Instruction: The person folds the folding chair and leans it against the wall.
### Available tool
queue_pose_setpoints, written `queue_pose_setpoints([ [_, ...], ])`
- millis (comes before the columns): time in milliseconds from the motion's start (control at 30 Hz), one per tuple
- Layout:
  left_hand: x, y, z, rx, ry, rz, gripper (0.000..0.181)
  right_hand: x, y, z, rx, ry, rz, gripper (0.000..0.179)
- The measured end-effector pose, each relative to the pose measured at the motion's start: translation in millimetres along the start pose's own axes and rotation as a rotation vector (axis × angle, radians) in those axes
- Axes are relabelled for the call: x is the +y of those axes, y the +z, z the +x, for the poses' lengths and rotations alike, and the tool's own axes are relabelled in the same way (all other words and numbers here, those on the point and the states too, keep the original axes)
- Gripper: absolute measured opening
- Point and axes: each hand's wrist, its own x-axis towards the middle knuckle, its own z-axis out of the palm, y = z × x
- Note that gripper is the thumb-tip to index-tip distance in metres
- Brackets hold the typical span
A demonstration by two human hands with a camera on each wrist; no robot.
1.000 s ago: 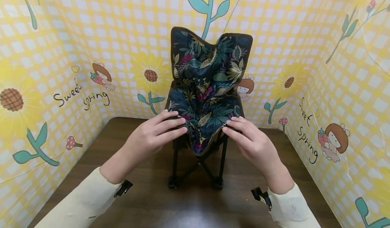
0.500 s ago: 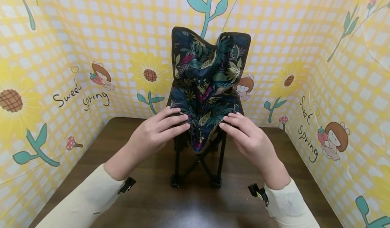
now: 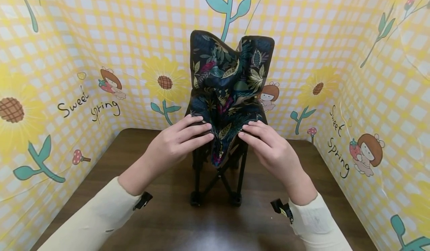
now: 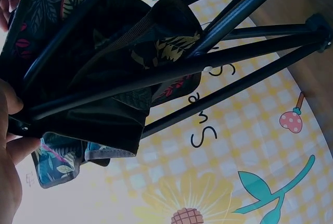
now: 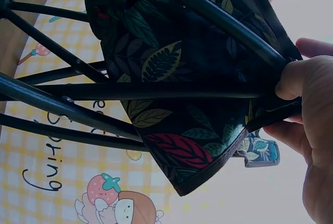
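A small folding camp chair (image 3: 223, 70) stands upright, with dark leaf-print fabric and black tube legs. My left hand (image 3: 168, 143) grips the seat's front left corner, and my right hand (image 3: 277, 152) grips the front right corner. Between them the seat fabric (image 3: 223, 135) sags into a deep V fold. In the left wrist view, thumb and fingers of the left hand (image 4: 10, 166) pinch the corner where the tubes meet the fabric. The right wrist view has the right hand (image 5: 317, 109) curled round the matching corner, with crossed legs (image 5: 156, 89) running off left.
The chair's feet (image 3: 196, 198) rest on a dark brown wooden table (image 3: 154, 221). Yellow checked cloth walls (image 3: 134, 31) with printed sunflowers enclose the table at the back and both sides. Black wrist cameras (image 3: 142, 201) hang under the sleeves.
Both hands have moved inward toward each other, still gripping the corners. The chair has narrowed: its front feet stand closer together, and the seat and backrest fabric folds deeper.
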Motion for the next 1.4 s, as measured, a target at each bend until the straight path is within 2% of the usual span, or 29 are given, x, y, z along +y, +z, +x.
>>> queue_pose_setpoints([
  [600,3.9,6.6,12.2,0.041,0.007,-0.001,0.041,-2,9,9.5,-0.009,-0.003,-0.005,0.028],
  [1400,6.4,6.4,18.7,0.058,-0.018,-0.044,0.040,-4,16,19.5,-0.026,0.006,0.005,0.034],
])
